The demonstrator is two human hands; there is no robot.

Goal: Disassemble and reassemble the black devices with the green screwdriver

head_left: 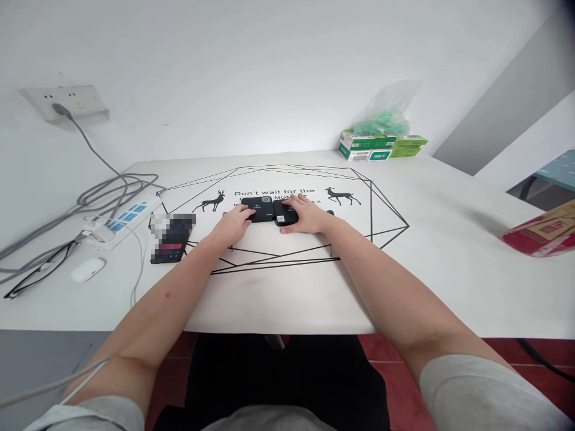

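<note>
Two flat black squarish boxes with rounded corners lie side by side on the white desk mat, their inner edges meeting or nearly so. On the left black box (263,211) there is a small printed mark and a pale square patch near its top corner. My left hand (237,222) grips its left edge, with the thumb on the top face. The right black box (283,211) carries a small white label at its lower left. My right hand (305,214) spans it from the right, fingers at the far side and thumb at the near edge, hiding much of it.
A pixelated phone (173,238) lies to the left, near a white earbud case (88,270), glasses (40,270) and a power strip (130,218) with grey cables. Green and white boxes (366,145) under a plastic bag stand at the back right. A red package (541,232) sits at the right edge.
</note>
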